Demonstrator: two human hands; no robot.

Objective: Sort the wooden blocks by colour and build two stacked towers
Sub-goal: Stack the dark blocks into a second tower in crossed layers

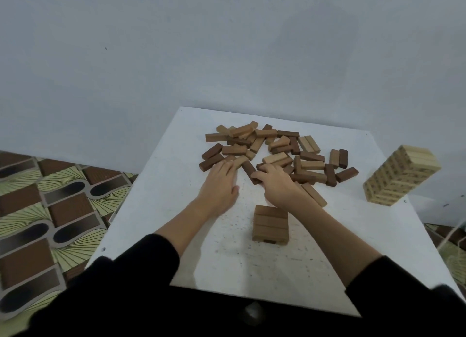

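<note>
A loose pile of wooden blocks, some dark brown and some light tan, covers the far half of the white table. A short stack of brown blocks stands in the middle, nearer to me. My left hand lies flat with its fingers stretched onto light blocks at the pile's near edge. My right hand is curled over a dark brown block at the pile's front, and its fingertips grip the block's near end.
A tall tower of pale blocks stands at the table's right edge. A long tan block lies just right of my right wrist. A grey wall rises behind the table, and patterned flooring spreads to the left.
</note>
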